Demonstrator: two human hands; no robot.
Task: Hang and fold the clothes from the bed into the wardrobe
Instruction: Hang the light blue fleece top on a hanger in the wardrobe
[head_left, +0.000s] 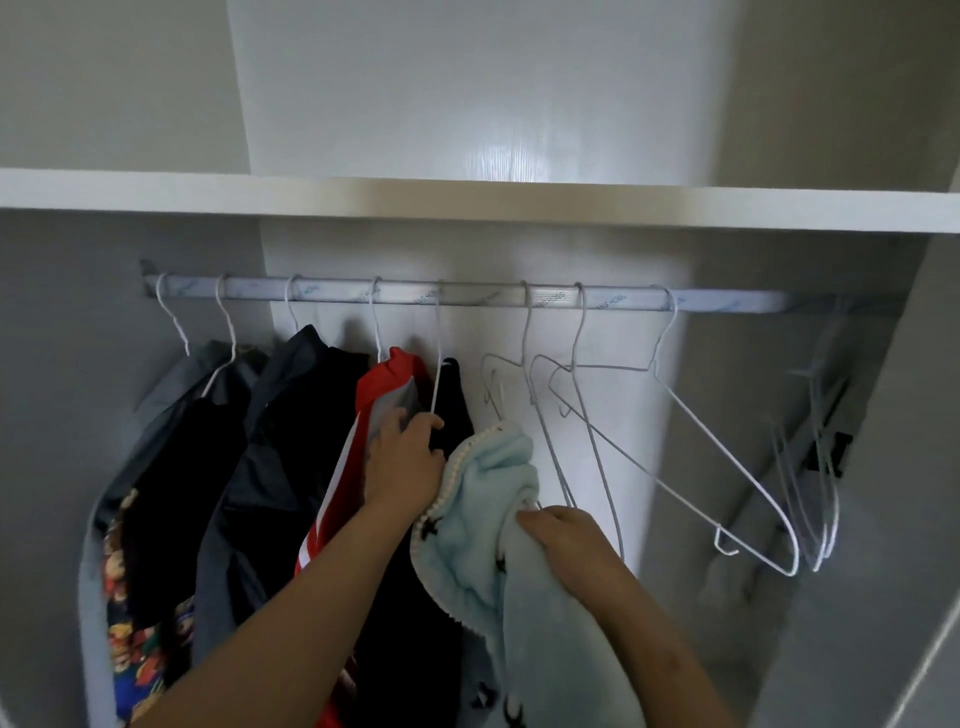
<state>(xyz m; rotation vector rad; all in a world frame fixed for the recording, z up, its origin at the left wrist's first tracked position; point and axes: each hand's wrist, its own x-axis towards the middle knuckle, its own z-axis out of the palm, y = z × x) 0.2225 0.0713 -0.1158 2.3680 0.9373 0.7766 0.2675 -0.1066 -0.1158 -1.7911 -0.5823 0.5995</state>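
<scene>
Below the rail (467, 297), our left hand (402, 460) pinches a wire hanger (438, 364) hooked over that rail. Our right hand (566, 535) clutches the pale blue fleece garment (488, 519), also under the rail, beside dark hanging clothes (291, 415).

One rail (467, 300), one shelf (467, 200) above it. Along the left we count five hanger hooks (224, 312) and make it five hung garments: one grey (171, 379), one black with floral print (171, 467), one dark jacket (291, 415), one red, white and grey (384, 395), one black (452, 405). In the middle, three bare wire hangers (675, 441). The far-right bunch (821, 467) is too blurred to number. One pale blue fleecy garment (493, 493), and two hands: left hand (405, 462), right hand (566, 535).
</scene>
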